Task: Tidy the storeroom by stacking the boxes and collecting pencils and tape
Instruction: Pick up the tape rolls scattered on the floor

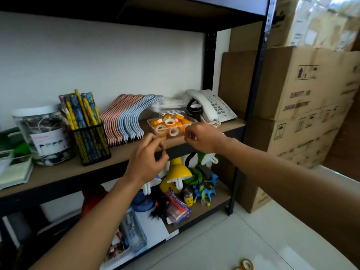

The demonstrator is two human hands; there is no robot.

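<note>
A clear plastic tray (151, 122) holding several small orange and white tape rolls (169, 122) sits near the front edge of the brown shelf (78, 168). My right hand (202, 138) is at the tray's front right corner, fingers curled, touching its rim. My left hand (148, 156) hovers just in front of the tray's left side, fingers bent, holding nothing that I can see. A black mesh holder (91, 145) full of yellow and blue pencils (81, 110) stands on the shelf to the left. Black tape rolls (193, 109) lie behind the tray. More tape rolls (245, 265) lie on the floor.
A row of pink and blue notebooks (128, 117) leans between the holder and the tray. A white telephone (212, 106) is at the shelf's right end, a clear jar (42, 133) at the left. Stacked cardboard boxes (303, 90) stand to the right. The lower shelf holds lamps and toys (179, 178).
</note>
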